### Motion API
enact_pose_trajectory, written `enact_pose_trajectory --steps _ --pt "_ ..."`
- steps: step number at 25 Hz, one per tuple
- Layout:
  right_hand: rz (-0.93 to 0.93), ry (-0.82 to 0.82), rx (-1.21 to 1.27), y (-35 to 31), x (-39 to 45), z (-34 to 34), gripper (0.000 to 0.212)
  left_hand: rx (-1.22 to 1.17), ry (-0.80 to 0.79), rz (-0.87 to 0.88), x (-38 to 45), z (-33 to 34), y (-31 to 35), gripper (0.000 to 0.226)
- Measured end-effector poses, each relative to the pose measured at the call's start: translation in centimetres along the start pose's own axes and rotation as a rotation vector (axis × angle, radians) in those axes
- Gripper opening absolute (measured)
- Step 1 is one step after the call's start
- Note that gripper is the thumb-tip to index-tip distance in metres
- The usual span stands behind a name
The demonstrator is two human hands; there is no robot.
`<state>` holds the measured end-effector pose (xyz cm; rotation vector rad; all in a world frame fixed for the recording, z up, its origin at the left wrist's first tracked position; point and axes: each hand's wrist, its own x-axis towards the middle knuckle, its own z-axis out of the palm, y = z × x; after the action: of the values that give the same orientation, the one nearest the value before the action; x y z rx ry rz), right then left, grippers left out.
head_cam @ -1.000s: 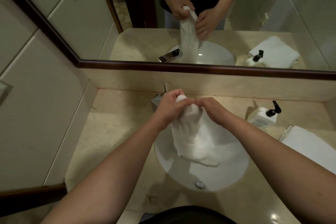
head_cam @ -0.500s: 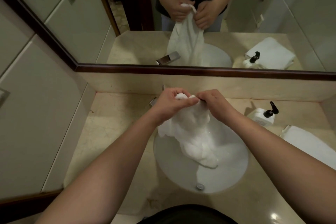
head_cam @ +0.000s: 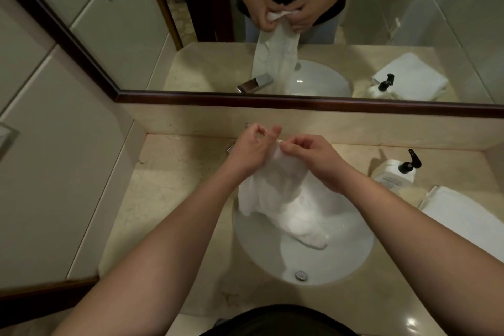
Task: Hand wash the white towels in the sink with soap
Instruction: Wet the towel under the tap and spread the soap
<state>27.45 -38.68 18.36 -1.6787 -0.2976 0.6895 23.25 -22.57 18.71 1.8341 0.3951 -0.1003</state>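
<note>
Left hand point(head_cam: 252, 148) and right hand point(head_cam: 313, 157) both pinch the top edge of the wet white cloth towel point(head_cam: 283, 199); it hangs into the round white basin point(head_cam: 341, 259), drain at six o'clock.

Arms: both bare forearms were extended forward, converging.
Left hand point(head_cam: 252, 148): raised, fingers curled, cloth gripped at the thumb side.
Right hand point(head_cam: 313, 157): knuckles up, cloth pinched between thumb and fingers.
Hands: held nearly touching.

Bare counter point(head_cam: 174, 194) left of sink point(head_cam: 354, 254)
</note>
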Motion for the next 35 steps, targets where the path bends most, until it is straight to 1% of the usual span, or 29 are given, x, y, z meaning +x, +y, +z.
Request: enact_pose_trajectory --steps 1,3,5,6,7,9,10,11,12,13,15,17,19,22,24,26,27,29,32,35 --pt "-0.007 0.047 0.054 0.0 -0.1 0.0 0.019 0.007 -0.046 -0.021 0.0 -0.3 -0.6 0.043" --pt "-0.015 0.128 0.137 0.2 -0.3 -0.2 0.016 0.036 -0.178 -0.079 -0.1 -1.1 -2.1 0.042" --pt "-0.025 0.198 0.184 0.1 -0.5 -0.6 0.018 0.049 -0.262 -0.134 -0.3 -1.7 -3.9 0.028" --pt "-0.033 0.229 0.183 0.1 -0.6 -0.9 0.02 0.009 -0.265 -0.158 -0.5 -1.7 -4.6 0.024" --pt "-0.031 0.252 0.175 0.1 -0.7 -1.3 0.024 -0.068 -0.236 -0.178 -0.6 -1.7 -5.1 0.023" --pt "-0.005 0.271 0.117 0.2 -0.6 -2.1 0.034 -0.256 -0.132 -0.176 -0.9 -1.2 -5.4 0.026" --pt "0.01 0.256 0.062 0.3 -0.5 -2.3 0.037 -0.315 -0.096 -0.151 -1.0 -0.8 -5.1 0.026" --pt "0.03 0.224 -0.001 0.2 -0.5 -2.4 0.032 -0.348 -0.08 -0.123 -1.0 -0.3 -4.5 0.026" --pt "0.052 0.182 -0.065 0.2 -0.4 -2.3 0.02 -0.366 -0.082 -0.099 -0.9 0.2 -3.9 0.027" --pt "0.08 0.137 -0.118 0.0 -0.4 -2.2 0.013 -0.376 -0.098 -0.079 -0.9 0.7 -3.2 0.027" --pt "0.104 0.031 -0.184 -0.5 -0.2 -1.8 0.037 -0.33 -0.144 -0.047 -0.8 1.5 -1.7 0.025" --pt "0.1 -0.028 -0.157 -1.0 -0.1 -1.7 0.044 -0.254 -0.133 -0.012 -0.6 1.9 -1.0 0.021" --pt "0.091 -0.048 -0.065 -1.1 0.2 -2.0 0.04 -0.254 -0.084 -0.028 -0.6 2.1 -0.8 0.03" --pt "0.034 -0.033 -0.027 -0.8 0.1 -2.2 0.021 -0.199 -0.051 -0.027 -0.8 2.0 -1.5 0.048" --pt "-0.011 0.024 -0.005 -0.7 -0.3 -2.1 0.014 -0.092 -0.121 -0.012 -1.3 1.9 -2.2 0.049" --pt "-0.001 0.126 0.08 -0.7 -0.6 -2.3 0.014 -0.001 -0.249 -0.062 -1.6 2.1 -3.5 0.039" --pt "0.011 0.179 0.112 -0.8 -0.7 -2.7 0.013 0.05 -0.278 -0.092 -1.6 2.1 -4.4 0.034" --pt "0.028 0.247 0.112 -0.8 -0.8 -3.7 0.014 0.079 -0.22 -0.117 -1.4 1.9 -6.1 0.034" --pt "0.004 0.297 0.043 -0.5 -0.9 -4.7 0.023 -0.088 -0.063 -0.123 -1.6 1.9 -6.3 0.035" --pt "-0.026 0.288 -0.04 -0.2 -0.7 -4.4 0.024 -0.222 -0.008 -0.065 -1.6 1.9 -3.9 0.026"
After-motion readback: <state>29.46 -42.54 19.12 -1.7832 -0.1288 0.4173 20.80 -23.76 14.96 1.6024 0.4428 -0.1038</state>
